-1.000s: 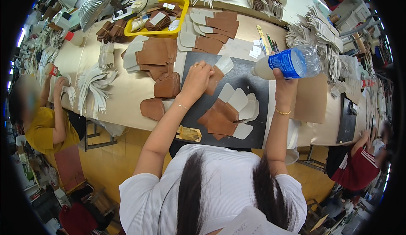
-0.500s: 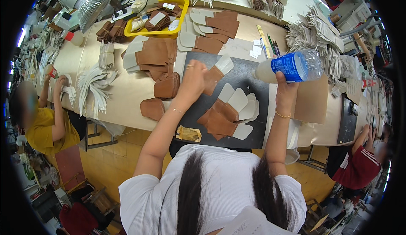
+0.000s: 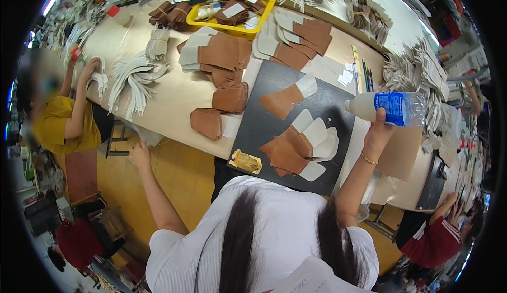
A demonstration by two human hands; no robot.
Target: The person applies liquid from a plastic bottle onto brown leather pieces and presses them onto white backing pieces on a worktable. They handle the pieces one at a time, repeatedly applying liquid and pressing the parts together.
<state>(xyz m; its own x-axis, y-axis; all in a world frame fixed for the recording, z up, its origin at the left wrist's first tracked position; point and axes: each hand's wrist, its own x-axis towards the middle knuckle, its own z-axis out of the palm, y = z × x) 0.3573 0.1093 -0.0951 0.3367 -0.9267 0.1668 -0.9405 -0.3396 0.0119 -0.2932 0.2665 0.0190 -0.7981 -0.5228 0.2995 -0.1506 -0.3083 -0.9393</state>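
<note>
My right hand (image 3: 378,137) grips a clear plastic bottle (image 3: 391,107) with a blue label. The bottle lies nearly level, its whitish neck end toward the left, over the right edge of a black board (image 3: 332,90). On that board rests a single brown and pale-grey leather-like piece (image 3: 281,101). Nearer me is an overlapping group of similar pieces (image 3: 293,144). My left hand (image 3: 140,156) is out to the left, past the table's front edge, with its fingers apart and nothing visible in them.
Stacks of brown and grey pieces (image 3: 224,53) lie left of and beyond the board. A yellow tray (image 3: 266,13) holds brown bundles. A yellowish block (image 3: 246,162) sits at the board's near-left corner. Pens (image 3: 365,75) lie beyond it. Co-workers sit left (image 3: 66,119) and right (image 3: 435,240).
My left hand has left the single piece on the board and swung left, beyond the table edge. The view has shifted; the bottle is still in my right hand.
</note>
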